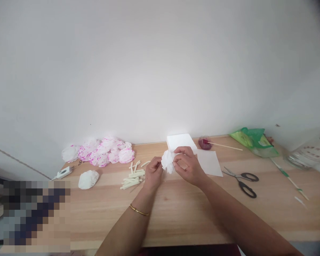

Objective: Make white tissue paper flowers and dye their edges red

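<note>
A white tissue-paper flower with ruffled petals is held up over the middle of the table. My left hand is closed at its left underside, gripping its base; the exact hold is hidden behind the fingers. On the other side, my right hand pinches the petals at the flower's right edge between thumb and forefinger. Behind the flower lies a stack of white tissue paper, and a flat white sheet sits to the right of it. Several pale rolled strips lie left of my left hand.
Several pink-edged paper flowers line the back left, with a white paper ball and power strip nearby. Rightward are scissors, a bowl of dark red liquid with a stick, a green bag and a glass jar.
</note>
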`<state>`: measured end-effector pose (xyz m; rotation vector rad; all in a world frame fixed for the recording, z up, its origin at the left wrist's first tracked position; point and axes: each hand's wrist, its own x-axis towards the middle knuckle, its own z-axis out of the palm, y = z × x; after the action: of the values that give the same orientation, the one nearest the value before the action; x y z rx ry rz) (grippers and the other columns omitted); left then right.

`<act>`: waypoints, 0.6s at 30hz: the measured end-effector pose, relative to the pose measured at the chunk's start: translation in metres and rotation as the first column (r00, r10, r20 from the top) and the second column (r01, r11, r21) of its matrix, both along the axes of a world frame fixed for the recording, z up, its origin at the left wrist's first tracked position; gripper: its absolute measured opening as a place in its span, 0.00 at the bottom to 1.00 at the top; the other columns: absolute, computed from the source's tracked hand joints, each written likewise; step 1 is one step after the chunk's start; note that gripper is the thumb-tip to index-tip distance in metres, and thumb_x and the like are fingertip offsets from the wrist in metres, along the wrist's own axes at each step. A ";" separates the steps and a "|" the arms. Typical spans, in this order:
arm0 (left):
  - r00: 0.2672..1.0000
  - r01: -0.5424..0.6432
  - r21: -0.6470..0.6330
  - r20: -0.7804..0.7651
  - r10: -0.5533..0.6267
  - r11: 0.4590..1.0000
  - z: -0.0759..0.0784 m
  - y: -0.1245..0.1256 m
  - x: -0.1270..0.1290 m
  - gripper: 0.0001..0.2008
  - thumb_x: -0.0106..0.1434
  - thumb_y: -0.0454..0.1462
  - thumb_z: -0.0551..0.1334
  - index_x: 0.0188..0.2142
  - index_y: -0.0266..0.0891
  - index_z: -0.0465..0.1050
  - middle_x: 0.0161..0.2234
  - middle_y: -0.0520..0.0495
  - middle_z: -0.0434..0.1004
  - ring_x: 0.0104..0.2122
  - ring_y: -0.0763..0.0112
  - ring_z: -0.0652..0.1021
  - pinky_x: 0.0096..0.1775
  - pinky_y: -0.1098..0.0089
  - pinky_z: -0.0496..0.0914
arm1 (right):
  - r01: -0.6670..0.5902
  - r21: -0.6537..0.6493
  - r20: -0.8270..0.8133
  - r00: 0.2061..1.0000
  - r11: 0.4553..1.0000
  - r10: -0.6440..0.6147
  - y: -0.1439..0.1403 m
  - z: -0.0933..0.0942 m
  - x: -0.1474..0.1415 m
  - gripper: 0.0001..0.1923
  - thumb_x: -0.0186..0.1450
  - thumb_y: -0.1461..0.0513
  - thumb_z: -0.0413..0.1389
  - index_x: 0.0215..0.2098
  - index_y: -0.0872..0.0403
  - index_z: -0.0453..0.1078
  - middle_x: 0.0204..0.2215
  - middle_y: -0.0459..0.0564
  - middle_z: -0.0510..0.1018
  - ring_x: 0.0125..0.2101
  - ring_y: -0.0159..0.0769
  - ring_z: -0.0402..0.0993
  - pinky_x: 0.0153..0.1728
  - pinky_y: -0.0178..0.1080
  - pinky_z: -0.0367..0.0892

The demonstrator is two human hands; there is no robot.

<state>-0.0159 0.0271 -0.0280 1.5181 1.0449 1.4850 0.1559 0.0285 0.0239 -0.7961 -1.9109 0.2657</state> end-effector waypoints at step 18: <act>0.850 0.216 -0.249 0.524 -0.056 0.944 0.010 -0.002 0.013 0.17 0.49 0.37 0.68 0.40 0.38 0.75 0.39 0.44 0.78 0.43 0.61 0.75 0.46 0.62 0.68 | 0.035 -0.063 -0.123 0.991 0.997 -0.043 0.005 -0.003 0.004 0.05 0.63 0.64 0.52 0.37 0.53 0.67 0.40 0.54 0.67 0.44 0.42 0.66 0.45 0.47 0.64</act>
<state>-0.0027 0.0254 -0.0175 0.8881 0.7739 1.4385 0.1594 0.0339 0.0212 -0.8368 -1.7755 0.3432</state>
